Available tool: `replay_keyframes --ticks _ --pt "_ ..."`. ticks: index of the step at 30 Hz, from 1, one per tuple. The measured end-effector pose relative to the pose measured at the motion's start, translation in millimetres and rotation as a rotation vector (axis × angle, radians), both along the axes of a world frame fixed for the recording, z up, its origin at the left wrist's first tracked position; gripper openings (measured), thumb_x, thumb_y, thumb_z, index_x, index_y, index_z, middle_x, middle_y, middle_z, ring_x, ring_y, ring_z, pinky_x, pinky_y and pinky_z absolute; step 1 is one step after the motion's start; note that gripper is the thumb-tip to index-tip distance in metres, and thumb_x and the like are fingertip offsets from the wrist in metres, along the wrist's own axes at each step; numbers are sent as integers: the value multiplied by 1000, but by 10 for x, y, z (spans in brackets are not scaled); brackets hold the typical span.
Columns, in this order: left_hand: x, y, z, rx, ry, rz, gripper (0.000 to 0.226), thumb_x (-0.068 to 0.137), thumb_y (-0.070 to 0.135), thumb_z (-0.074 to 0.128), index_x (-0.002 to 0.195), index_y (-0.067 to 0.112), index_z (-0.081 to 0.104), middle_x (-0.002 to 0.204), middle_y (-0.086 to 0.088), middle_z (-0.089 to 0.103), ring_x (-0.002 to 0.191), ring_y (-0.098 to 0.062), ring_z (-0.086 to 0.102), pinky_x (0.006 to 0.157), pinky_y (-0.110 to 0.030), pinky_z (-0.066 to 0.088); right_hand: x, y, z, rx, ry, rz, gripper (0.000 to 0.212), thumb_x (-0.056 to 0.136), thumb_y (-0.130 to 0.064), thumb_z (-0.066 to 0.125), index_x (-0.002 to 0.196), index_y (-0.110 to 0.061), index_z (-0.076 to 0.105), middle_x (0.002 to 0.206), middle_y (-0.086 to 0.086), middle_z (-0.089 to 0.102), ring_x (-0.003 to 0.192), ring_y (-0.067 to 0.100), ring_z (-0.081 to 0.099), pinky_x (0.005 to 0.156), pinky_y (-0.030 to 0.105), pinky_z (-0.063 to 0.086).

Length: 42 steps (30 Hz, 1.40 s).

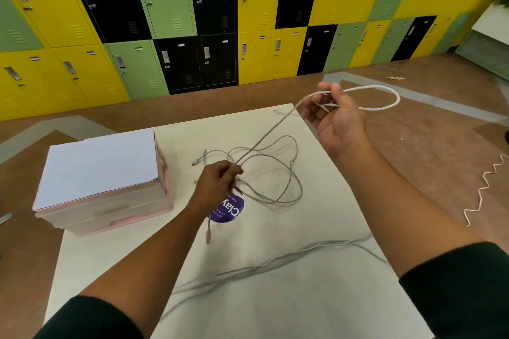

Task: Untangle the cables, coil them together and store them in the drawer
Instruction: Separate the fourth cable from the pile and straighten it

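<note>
Several grey-white cables lie in loose tangled loops in the middle of a white table. My left hand pinches one cable just above the tangle. That cable runs taut up and right to my right hand, which is raised over the table's far right corner. It grips a coiled loop of cable that sticks out to the right. A plug end hangs below my left hand. The pink drawer unit stands on the left of the table with its drawers closed.
A round purple sticker lies under the tangle. White paper covers the drawer unit's top. Coloured lockers line the far wall. A zigzag white cord lies on the brown floor to the right.
</note>
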<state>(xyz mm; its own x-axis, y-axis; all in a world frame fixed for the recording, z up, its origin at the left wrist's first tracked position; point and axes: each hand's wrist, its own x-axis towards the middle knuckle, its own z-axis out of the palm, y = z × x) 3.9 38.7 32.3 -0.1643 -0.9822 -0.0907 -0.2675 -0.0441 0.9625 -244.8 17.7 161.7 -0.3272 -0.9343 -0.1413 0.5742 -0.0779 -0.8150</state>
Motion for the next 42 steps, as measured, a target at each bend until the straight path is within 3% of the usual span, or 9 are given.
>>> replay_keyframes --ticks 5,11,15,18,22,27,32,37,42 --pt "283 103 -113 113 6 93 31 100 29 55 82 9 71 61 -3 67 65 -29 70 59 -31 50 -255 19 -281 232 31 -166 16 101 -24 51 101 -12 60 57 1 61 58 17 64 60 27 52" --pt "264 242 -24 178 113 95 34 103 15 43 79 1 62 46 6 53 41 -6 52 42 -17 37 -360 255 -956 603 187 -62 5 99 -14 56 96 -10 56 81 5 55 67 17 61 58 27 52" --pt "268 261 -71 164 94 73 33 105 15 41 89 4 68 56 5 62 52 -9 60 45 -18 43 -364 457 -1285 766 340 10 9 94 -9 62 88 -10 56 93 11 51 66 22 59 58 31 50" --pt "248 257 -128 152 112 36 28 104 28 49 97 18 74 83 0 74 75 -25 72 59 -31 55 -333 603 -1351 908 593 223 32 87 -16 75 107 -7 51 107 12 51 69 28 62 60 37 52" --pt "180 251 -119 153 62 40 26 103 30 51 101 22 75 86 5 74 75 -17 71 58 -25 54 -195 671 -1244 1067 1020 653 49 83 -31 79 111 -6 47 114 15 56 72 29 66 58 35 53" --pt "106 273 -133 168 -9 3 27 101 27 53 89 19 77 90 0 75 80 -20 71 61 -27 53 146 570 -1057 636 1257 786 19 89 -18 68 92 1 68 80 13 72 60 24 64 52 27 47" --pt "39 353 -137 136 -57 -89 26 99 29 58 92 15 78 90 -11 73 77 -22 64 65 -23 48 692 529 -1100 51 1466 615 18 92 -23 63 110 -24 68 110 -3 61 101 14 54 88 30 46" --pt "210 440 -184 131 -83 -121 27 97 36 61 88 18 79 74 -25 55 66 -18 43 60 -31 36 902 581 -1183 135 1387 746 19 97 -19 53 99 -19 72 85 -10 65 81 10 60 73 30 49" --pt "482 572 -295 337 55 2 32 102 24 53 86 4 73 61 -1 39 51 -16 32 48 -26 28 879 552 -1282 167 1300 632 15 95 -17 59 90 -20 73 77 -9 64 71 5 56 63 22 40"
